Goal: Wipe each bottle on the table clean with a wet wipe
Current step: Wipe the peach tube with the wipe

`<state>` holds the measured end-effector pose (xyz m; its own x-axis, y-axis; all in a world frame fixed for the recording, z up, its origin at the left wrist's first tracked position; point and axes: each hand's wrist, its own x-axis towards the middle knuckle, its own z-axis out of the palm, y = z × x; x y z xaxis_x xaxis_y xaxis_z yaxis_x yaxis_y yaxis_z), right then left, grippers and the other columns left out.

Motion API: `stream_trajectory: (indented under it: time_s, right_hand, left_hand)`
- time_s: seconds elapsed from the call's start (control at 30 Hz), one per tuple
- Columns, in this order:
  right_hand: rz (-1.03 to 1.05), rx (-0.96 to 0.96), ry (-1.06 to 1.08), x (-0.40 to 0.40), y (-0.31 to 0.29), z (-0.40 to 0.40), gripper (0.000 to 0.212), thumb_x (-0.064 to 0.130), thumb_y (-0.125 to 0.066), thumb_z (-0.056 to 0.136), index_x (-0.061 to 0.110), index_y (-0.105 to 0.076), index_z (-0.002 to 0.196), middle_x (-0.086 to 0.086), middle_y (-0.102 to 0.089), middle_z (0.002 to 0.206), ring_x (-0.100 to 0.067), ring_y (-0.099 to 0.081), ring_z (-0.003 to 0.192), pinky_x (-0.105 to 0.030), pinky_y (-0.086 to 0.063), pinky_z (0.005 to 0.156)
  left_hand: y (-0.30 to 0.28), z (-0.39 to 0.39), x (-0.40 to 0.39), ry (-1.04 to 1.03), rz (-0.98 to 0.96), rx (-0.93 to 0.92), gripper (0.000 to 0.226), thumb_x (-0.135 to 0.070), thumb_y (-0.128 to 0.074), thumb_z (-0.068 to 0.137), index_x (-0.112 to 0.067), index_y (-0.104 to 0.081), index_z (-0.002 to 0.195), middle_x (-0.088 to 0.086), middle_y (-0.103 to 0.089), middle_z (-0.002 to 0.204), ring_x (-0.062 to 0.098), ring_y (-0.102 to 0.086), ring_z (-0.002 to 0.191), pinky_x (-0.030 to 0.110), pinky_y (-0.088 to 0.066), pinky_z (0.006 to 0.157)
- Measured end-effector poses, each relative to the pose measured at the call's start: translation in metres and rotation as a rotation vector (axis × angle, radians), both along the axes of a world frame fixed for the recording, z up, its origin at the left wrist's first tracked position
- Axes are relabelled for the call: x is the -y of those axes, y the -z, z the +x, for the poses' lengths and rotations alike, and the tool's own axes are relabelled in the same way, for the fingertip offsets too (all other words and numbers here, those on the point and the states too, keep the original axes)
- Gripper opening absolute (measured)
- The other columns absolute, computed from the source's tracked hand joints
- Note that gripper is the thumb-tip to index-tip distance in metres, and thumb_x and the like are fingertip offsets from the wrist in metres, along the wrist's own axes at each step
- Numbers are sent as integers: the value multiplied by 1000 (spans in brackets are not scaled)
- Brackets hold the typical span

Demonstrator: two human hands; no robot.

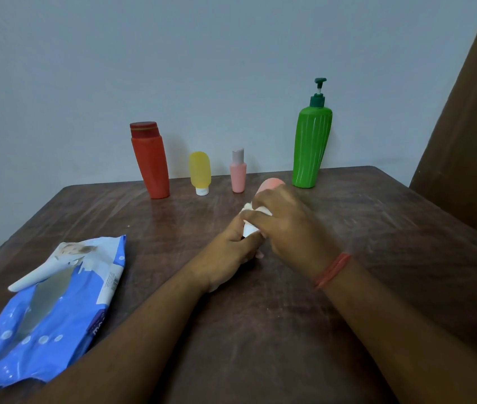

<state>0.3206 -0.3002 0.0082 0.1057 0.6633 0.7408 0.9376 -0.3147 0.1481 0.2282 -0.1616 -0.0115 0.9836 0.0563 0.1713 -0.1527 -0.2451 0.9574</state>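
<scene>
Both my hands meet over the middle of the brown table [348, 287]. My left hand [231, 255] grips the lower end of a small salmon-pink bottle [272, 184], whose rounded top sticks out beyond my fingers. My right hand [287, 225] wraps a white wet wipe [250, 225] round the bottle's body. Along the far edge stand an orange-red bottle [150, 163], a yellow tube [200, 172] on its white cap, a small pink bottle [238, 172] and a tall green pump bottle [311, 144].
A blue wet-wipe pack [47, 310] lies open at the near left of the table, its flap peeled back. A grey wall runs behind the bottles. A brown curtain [470, 126] hangs at the right.
</scene>
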Motion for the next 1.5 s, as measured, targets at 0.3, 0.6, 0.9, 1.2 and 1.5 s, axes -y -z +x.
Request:
stream_trajectory:
  time_s: [0.3,0.6,0.9,1.2,1.5]
  right_hand:
    - [187,-38,148,12,-2,14,32,2,-47,98,5,-72,117,-13,-60,94,-27,-53,87,-38,-49,71]
    - [361,-154,89,3,3,7,33,10,-44,101,0,-73,113,-11,-59,87,-24,-55,79,-37,-50,70]
    - [294,-203,60,-8,13,-7,31,-3,-58,85,0,-71,113,-13,-64,95,-27,-61,86,-35,-52,76]
    - [285,-464,-66,-7,18,-16,29,15,-60,97,3,-68,122,-7,-62,110,-13,-59,100,-12,-43,89]
    - [456,-463,14,-5,13,-9,9,-3,-72,83,6,-71,87,-4,-68,93,-12,-62,87,-12,-44,79]
  left_hand:
    - [6,5,-3,22,-125,3,36,-33,-55,93,-21,-51,127,-12,-47,68,5,-44,58,38,-48,82]
    - [8,8,-9,111,-434,33,17,-29,-51,94,-12,-52,94,1,-42,69,11,-30,51,36,-52,77]
    - [6,7,-13,175,-603,34,19,-26,-48,101,-12,-60,98,5,-41,71,10,-31,49,35,-52,75]
    - [8,10,-17,166,-659,29,15,-20,-51,92,-7,-58,95,8,-43,73,14,-33,52,41,-49,76]
    - [10,11,-8,108,-439,-4,26,-20,-48,89,-8,-51,112,3,-44,72,14,-31,51,40,-51,76]
